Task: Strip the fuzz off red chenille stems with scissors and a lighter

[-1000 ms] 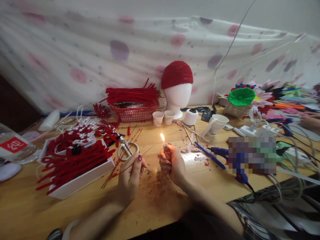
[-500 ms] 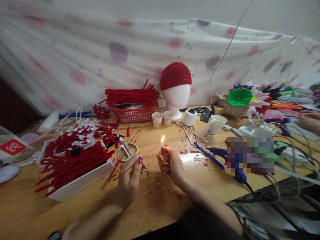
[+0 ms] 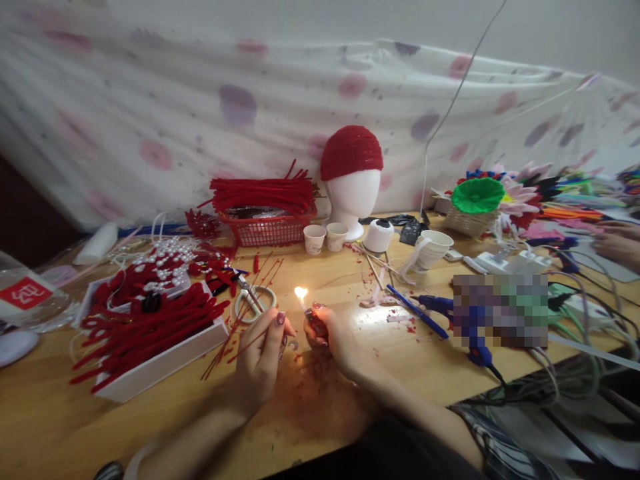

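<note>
My right hand (image 3: 336, 337) is closed around a lighter (image 3: 311, 321), thumb on its top. A bright flame (image 3: 301, 293) rises from it, leaning left. Just left of it, my left hand (image 3: 263, 350) pinches a thin red wire (image 3: 243, 349), a short length of which sticks out below the fingers; its far end near the flame is hard to make out. Scissors (image 3: 257, 303) with pale handles lie behind my left hand, with several thin red wires (image 3: 217, 357) across and beside them. Red scraps are scattered on the table under my hands.
To the left stands a white box (image 3: 163, 363) of red fuzzy stems. Behind are a red basket (image 3: 270, 230), a white mannequin head (image 3: 354, 193) in a red cap, paper cups (image 3: 315, 240) and a thread spool (image 3: 379, 237). Blue glue guns (image 3: 480, 353) with cords lie right; another person's hand (image 3: 620, 241) shows far right.
My right hand has moved left and slightly down with the lit lighter, bringing the flame closer to my left hand. My left hand stays in about the same place.
</note>
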### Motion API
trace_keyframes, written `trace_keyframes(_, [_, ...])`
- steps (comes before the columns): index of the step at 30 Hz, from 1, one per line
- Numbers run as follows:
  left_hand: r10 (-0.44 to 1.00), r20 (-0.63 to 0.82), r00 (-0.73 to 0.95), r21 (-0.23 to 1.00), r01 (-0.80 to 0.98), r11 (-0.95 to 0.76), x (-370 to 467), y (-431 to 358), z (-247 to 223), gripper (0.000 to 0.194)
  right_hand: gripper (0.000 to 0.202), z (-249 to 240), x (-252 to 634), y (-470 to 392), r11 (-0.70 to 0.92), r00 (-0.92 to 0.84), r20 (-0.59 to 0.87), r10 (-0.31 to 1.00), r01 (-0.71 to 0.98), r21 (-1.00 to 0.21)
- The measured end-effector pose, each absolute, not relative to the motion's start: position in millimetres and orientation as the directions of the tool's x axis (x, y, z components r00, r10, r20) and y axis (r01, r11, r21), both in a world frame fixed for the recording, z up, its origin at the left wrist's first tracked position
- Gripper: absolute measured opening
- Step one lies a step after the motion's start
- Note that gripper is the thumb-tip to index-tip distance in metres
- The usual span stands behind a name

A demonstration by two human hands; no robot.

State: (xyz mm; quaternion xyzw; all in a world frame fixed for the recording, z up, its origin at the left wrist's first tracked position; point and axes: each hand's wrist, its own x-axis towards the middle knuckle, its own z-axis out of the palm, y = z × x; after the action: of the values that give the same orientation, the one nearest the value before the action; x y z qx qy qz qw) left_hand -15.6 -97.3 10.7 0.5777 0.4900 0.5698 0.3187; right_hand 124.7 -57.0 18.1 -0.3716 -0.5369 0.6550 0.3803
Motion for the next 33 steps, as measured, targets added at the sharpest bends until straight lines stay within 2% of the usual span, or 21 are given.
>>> trace_keyframes(3, [0.928,0.347,-0.138,0.927,0.201,-0.317,-14.9,-97.1,11.1,0.038,0.042,16.6,126.4,-53.0,-0.309,-0.444,-0.2,0.873,-0.187,-0.933])
trace_keyframes(7, [0.933,0.333,-0.134,0.937,0.157,-0.312,-14.8,-97.9,10.3,0.036,0.039,19.1,131.6,-45.0,-0.511,-0.441,-0.343,0.829,-0.351,-0.785])
trace_keyframes(13, [0.938,0.324,-0.126,0.943,0.121,-0.31,-14.2,-99.2,10.4,0.036,0.037,28.6,137.0,-41.9,-0.518,-0.362,-0.377,0.853,-0.498,-0.695])
trace_keyframes(16, [0.937,0.318,-0.144,0.946,0.109,-0.304,-12.5,-98.4,11.6,0.037,0.037,28.3,135.7,-44.4,-0.507,-0.353,-0.369,0.86,-0.498,-0.704])
trace_keyframes(18, [0.935,0.318,-0.154,0.946,0.117,-0.303,-11.9,-97.8,12.5,0.037,0.035,25.6,133.4,-47.1,-0.504,-0.376,-0.357,0.855,-0.439,-0.744])
trace_keyframes(22, [0.935,0.318,-0.158,0.945,0.134,-0.298,-12.1,-97.0,12.8,0.038,0.041,19.2,128.4,-52.3,-0.409,-0.469,-0.255,0.845,-0.26,-0.875])
trace_keyframes(24, [0.938,0.309,-0.158,0.948,0.125,-0.292,-12.1,-96.7,12.0,0.038,0.048,17.5,128.2,-53.0,-0.359,-0.476,-0.219,0.852,-0.223,-0.906])
trace_keyframes(27, [0.935,0.311,-0.169,0.947,0.136,-0.29,-11.8,-97.1,11.3,0.038,0.056,18.3,132.1,-53.1,-0.282,-0.436,-0.132,0.89,-0.301,-0.911])
trace_keyframes(30, [0.914,0.369,-0.169,0.917,0.23,-0.327,-12.5,-98.8,12.8,0.039,0.058,23.0,138.0,-57.1,-0.047,-0.297,0.098,0.95,-0.444,-0.895])
trace_keyframes(33, [0.873,0.466,-0.145,0.852,0.341,-0.398,-14.6,-101.0,16.0,0.039,0.057,31.3,142.5,-65.2,0.202,-0.09,0.273,0.958,-0.467,-0.861])
